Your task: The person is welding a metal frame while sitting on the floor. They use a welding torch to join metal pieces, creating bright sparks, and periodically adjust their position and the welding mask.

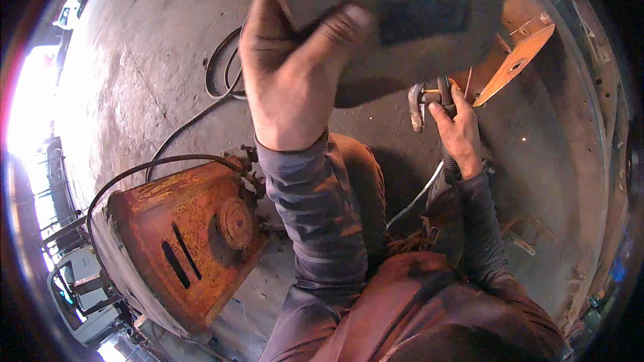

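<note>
My left hand (295, 74) grips the edge of a dark welding shield (402, 67), its thumb pressed flat on the face. A black rectangular window (424, 19) is set in the shield, which hides much of the far floor. Lower and to the right, my right hand (459, 131) is closed around a dark handle, apparently a welding electrode holder (447, 154). A thin rod shows just beyond its fingers. Close beside those fingers is a worn metal clamp (417, 108). An orange metal plate (518, 64) with a hole stands tilted just beyond the right hand.
At the left sits a rusty orange metal housing (194, 241) with slots and a round boss. A dark hose (154, 161) curves over it, and cable loops (218, 74) lie on the concrete floor (154, 60). A long metal beam (597, 114) runs along the right.
</note>
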Demonstrator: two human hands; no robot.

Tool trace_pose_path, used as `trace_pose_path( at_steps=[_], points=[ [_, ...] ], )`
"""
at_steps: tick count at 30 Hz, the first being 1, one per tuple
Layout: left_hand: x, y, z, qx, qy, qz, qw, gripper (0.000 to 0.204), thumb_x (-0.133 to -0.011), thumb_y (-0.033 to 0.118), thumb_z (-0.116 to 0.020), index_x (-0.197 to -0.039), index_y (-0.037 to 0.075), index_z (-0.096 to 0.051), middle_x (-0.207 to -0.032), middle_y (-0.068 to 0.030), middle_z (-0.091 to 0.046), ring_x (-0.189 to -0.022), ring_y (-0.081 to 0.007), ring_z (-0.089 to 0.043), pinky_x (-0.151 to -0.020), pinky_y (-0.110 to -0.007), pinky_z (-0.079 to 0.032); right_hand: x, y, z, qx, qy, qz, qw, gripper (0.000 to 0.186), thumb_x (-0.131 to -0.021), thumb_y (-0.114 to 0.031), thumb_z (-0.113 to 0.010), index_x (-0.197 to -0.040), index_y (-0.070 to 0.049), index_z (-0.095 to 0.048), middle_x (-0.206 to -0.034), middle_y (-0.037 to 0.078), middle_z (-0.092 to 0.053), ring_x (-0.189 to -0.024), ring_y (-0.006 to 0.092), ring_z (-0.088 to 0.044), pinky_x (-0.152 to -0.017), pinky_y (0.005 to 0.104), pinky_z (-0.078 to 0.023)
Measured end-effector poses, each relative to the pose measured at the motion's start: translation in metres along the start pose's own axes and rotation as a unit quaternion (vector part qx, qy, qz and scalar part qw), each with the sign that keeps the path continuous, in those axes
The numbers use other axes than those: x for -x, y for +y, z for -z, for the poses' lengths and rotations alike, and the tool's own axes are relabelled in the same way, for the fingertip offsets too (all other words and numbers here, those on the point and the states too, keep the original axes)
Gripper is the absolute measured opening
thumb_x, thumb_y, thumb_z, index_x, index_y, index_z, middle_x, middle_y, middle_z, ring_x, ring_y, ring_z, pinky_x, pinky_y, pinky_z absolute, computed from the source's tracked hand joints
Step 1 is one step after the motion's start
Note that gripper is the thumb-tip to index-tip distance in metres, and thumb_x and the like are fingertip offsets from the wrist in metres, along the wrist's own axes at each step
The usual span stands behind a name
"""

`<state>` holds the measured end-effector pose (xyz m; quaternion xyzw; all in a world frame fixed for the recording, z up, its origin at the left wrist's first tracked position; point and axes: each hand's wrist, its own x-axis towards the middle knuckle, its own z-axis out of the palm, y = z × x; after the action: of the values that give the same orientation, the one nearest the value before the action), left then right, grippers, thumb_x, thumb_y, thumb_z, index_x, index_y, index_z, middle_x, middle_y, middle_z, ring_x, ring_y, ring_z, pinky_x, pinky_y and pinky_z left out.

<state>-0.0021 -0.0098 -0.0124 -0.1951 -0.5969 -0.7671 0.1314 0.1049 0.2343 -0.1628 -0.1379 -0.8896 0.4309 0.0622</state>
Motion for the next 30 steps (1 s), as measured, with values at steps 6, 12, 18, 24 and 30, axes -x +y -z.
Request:
trace_pose_path(
  at_steps=[6,12,18,24,30],
  points=[
    [-0.002,0.017,-0.018,-0.006,0.220,-0.032,0.975,0.042,-0.090,0.013,-0.073,-0.129,0.002,-0.061,-0.118,-0.0110,-0.068,-0.104,-0.0234,-0.067,-0.093,-0.037,-0.054,-0.001,0.010,-0.001,-0.039,-0.051,-0.004,0.998,0.058,-0.094,-0.025,-0.066,-0.140,0.007,-0.050,-0.105,0.022,-0.070,-0.096,0.0306,-0.069,-0.085,0.0397,-0.053],
    [-0.002,0.025,-0.022,0.039,0.282,-0.023,0.958,0.042,-0.090,0.014,-0.073,-0.128,0.003,-0.061,-0.118,-0.0111,-0.068,-0.105,-0.0253,-0.067,-0.093,-0.040,-0.055,-0.008,-0.011,0.003,-0.083,-0.111,-0.035,0.990,0.054,-0.095,-0.020,-0.063,-0.141,0.005,-0.049,-0.120,0.020,-0.064,-0.109,0.0263,-0.063,-0.096,0.0371,-0.049],
    [0.006,0.031,-0.017,0.117,0.204,0.018,0.972,0.042,-0.090,0.015,-0.073,-0.128,0.003,-0.061,-0.118,-0.0111,-0.068,-0.106,-0.0262,-0.067,-0.093,-0.041,-0.055,-0.011,0.001,-0.005,-0.051,-0.068,-0.019,0.996,0.061,-0.095,-0.027,-0.065,-0.140,0.010,-0.048,-0.109,0.023,-0.068,-0.096,0.0293,-0.067,-0.084,0.0389,-0.051],
    [0.008,0.022,-0.025,0.036,0.147,0.047,0.987,0.041,-0.090,0.011,-0.072,-0.129,0.001,-0.061,-0.115,-0.0101,-0.070,-0.102,-0.0228,-0.068,-0.090,-0.037,-0.055,-0.015,0.010,-0.013,-0.049,-0.054,0.012,0.997,0.063,-0.094,-0.030,-0.066,-0.139,0.010,-0.049,-0.105,0.025,-0.070,-0.094,0.0309,-0.070,-0.080,0.0403,-0.054],
    [0.008,-0.002,-0.008,0.071,-0.030,0.079,0.994,0.043,-0.089,0.004,-0.074,-0.130,0.000,-0.061,-0.117,-0.0102,-0.071,-0.104,-0.0188,-0.068,-0.093,-0.033,-0.053,-0.013,-0.010,-0.007,-0.010,-0.068,-0.079,0.995,0.042,-0.093,-0.023,-0.068,-0.117,0.010,-0.060,-0.101,0.026,-0.069,-0.095,0.0334,-0.069,-0.085,0.0414,-0.052]
  ],
)
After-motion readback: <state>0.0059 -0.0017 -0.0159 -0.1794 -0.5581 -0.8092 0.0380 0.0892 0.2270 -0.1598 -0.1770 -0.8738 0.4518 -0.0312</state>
